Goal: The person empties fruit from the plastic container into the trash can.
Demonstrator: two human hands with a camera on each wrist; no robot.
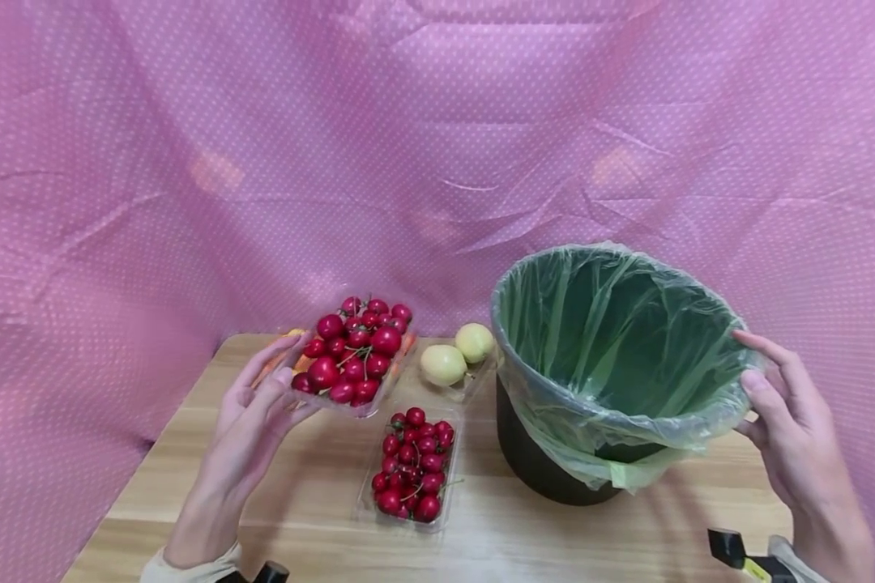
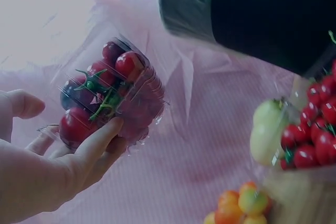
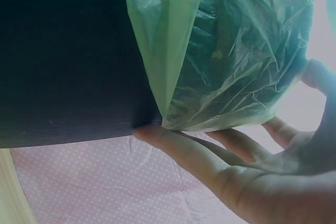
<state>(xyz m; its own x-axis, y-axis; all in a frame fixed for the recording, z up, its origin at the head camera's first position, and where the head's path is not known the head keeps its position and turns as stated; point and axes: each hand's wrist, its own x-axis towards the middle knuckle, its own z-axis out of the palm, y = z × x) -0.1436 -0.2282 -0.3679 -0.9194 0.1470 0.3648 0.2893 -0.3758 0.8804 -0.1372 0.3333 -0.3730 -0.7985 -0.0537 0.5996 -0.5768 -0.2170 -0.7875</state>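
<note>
My left hand holds a clear plastic box of red cherry tomatoes by its left side, raised above the table and tilted. In the left wrist view, green stems show through the box wall, with fingers against its underside. My right hand grips the right rim of a black bin, thumb at the rim and fingers along the outside. A translucent green bag lines the bin and folds over its rim. The bin leans slightly to the right, and no contents show inside it.
A second box of cherry tomatoes stands on the wooden table, left of the bin. Behind it, two pale yellow-green fruits sit in a clear tray. Orange fruits lie partly hidden beneath the raised box. Pink dotted cloth hangs around.
</note>
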